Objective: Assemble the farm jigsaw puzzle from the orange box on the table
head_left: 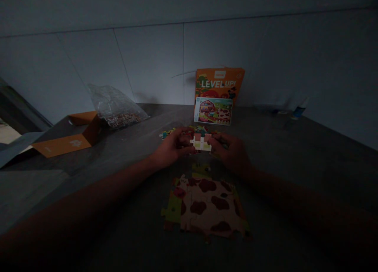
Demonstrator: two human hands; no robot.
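Observation:
A jigsaw puzzle piece (202,142) with a white fence and pale green on it is held up between my two hands. My left hand (175,146) pinches its left edge, and my right hand (233,149) grips the right edge with thumb and fingers. Behind and beneath the hands lie loose puzzle pieces (165,133), partly covered by my fingers. Nearer to me is a joined puzzle section (208,205) showing a spotted cow. A separate green piece (201,170) lies just above its top edge.
An orange puzzle box (220,81) leans against the wall with a picture card (214,111) in front. At left are an open orange box part (66,144) and a clear bag of pieces (118,112). A small bottle (299,109) stands at right. The light is dim.

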